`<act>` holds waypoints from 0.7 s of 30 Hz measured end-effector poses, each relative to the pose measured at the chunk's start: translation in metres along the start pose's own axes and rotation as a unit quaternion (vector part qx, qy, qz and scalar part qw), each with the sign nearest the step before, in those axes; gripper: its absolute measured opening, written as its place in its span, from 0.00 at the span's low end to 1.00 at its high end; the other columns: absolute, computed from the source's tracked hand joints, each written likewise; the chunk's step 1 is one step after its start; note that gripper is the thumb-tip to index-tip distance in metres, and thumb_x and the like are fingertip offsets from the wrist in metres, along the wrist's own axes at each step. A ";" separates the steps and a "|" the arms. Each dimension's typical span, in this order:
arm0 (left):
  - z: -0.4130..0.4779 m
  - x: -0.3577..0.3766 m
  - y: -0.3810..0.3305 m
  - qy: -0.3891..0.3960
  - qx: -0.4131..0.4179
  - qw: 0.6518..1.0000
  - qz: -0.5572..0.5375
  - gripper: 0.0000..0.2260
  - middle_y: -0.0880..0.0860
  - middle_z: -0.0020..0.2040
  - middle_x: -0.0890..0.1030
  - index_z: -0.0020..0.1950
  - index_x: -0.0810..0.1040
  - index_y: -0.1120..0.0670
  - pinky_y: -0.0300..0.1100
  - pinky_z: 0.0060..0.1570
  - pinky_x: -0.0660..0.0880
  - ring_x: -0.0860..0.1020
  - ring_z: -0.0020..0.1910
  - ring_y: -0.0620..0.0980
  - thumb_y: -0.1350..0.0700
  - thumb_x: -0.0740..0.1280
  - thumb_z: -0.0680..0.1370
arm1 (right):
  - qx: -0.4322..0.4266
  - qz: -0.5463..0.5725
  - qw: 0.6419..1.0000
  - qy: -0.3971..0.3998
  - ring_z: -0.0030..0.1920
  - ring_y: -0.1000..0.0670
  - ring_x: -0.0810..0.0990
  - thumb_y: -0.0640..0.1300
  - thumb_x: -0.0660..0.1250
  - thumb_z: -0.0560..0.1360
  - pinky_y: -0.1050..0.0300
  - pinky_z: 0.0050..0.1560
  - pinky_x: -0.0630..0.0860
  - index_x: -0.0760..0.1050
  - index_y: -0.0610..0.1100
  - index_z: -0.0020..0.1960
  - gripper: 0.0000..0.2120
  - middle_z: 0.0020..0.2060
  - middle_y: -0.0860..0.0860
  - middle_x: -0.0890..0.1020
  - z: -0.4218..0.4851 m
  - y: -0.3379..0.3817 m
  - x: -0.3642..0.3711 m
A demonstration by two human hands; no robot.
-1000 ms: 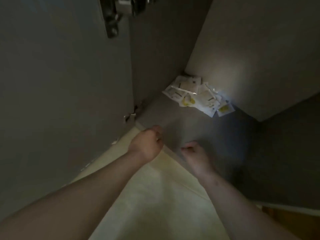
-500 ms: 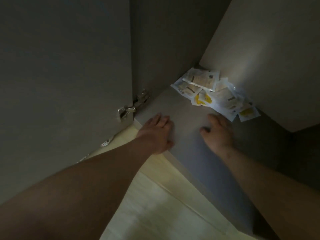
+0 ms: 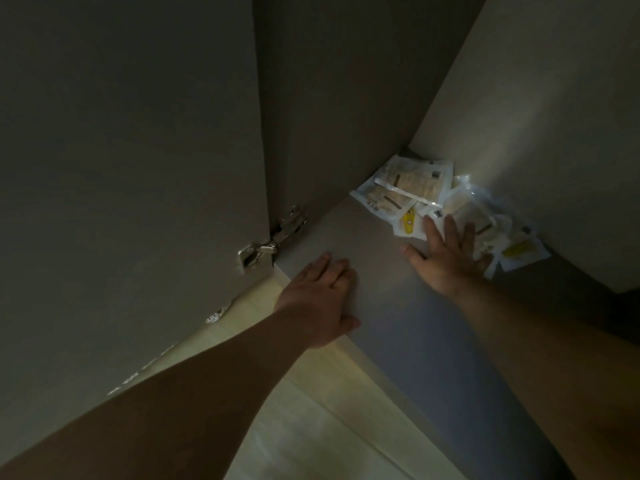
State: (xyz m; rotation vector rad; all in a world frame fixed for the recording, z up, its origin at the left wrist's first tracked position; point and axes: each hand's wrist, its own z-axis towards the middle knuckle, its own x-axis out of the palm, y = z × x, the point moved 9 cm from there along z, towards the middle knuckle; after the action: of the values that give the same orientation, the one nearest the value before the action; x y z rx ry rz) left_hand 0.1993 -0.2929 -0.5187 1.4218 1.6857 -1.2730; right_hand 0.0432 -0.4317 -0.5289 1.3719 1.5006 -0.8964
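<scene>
Packets [image 3: 412, 188] lie heaped in the far corner of the shelf [image 3: 363, 244]. Right hand [image 3: 446, 258], fingers spread flat, covers their near edge, likely to rake them forward; left hand [image 3: 318, 299] lies flat, bracing.

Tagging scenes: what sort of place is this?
Probably a low cupboard at floor level: open door on a hinge, grey shelf, packets piled in its back corner, touched by the right hand.
</scene>
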 end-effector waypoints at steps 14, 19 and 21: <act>-0.014 0.006 -0.009 -0.025 -0.002 1.000 -0.006 0.33 0.50 0.79 0.44 0.78 0.45 0.53 0.43 0.73 0.40 0.41 0.77 0.51 0.41 0.56 0.80 | -0.111 0.048 0.984 -0.130 0.65 0.46 0.72 0.64 0.47 0.73 0.52 0.63 0.55 0.74 0.55 0.63 0.28 0.64 0.51 0.76 -0.125 0.003 0.008; -0.013 0.004 -0.010 -0.008 -0.008 1.000 0.006 0.34 0.49 0.79 0.45 0.78 0.46 0.53 0.42 0.74 0.43 0.42 0.77 0.51 0.41 0.58 0.79 | -0.078 0.087 0.963 -0.241 0.70 0.40 0.64 0.54 0.57 0.77 0.46 0.66 0.57 0.71 0.51 0.68 0.20 0.71 0.45 0.68 -0.095 0.004 -0.048; -0.013 0.004 -0.010 -0.006 -0.012 1.000 0.010 0.35 0.49 0.79 0.44 0.78 0.45 0.53 0.42 0.74 0.44 0.41 0.77 0.51 0.41 0.58 0.79 | -0.048 0.039 0.986 -0.157 0.76 0.42 0.45 0.58 0.56 0.79 0.39 0.72 0.47 0.55 0.58 0.75 0.27 0.77 0.51 0.47 -0.056 0.000 -0.049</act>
State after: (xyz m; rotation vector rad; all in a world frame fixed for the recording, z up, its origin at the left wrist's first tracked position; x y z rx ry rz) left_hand 0.1902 -0.2797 -0.5144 1.4094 1.6696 -1.2449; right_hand 0.0355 -0.3962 -0.4637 1.1519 1.2253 -0.9306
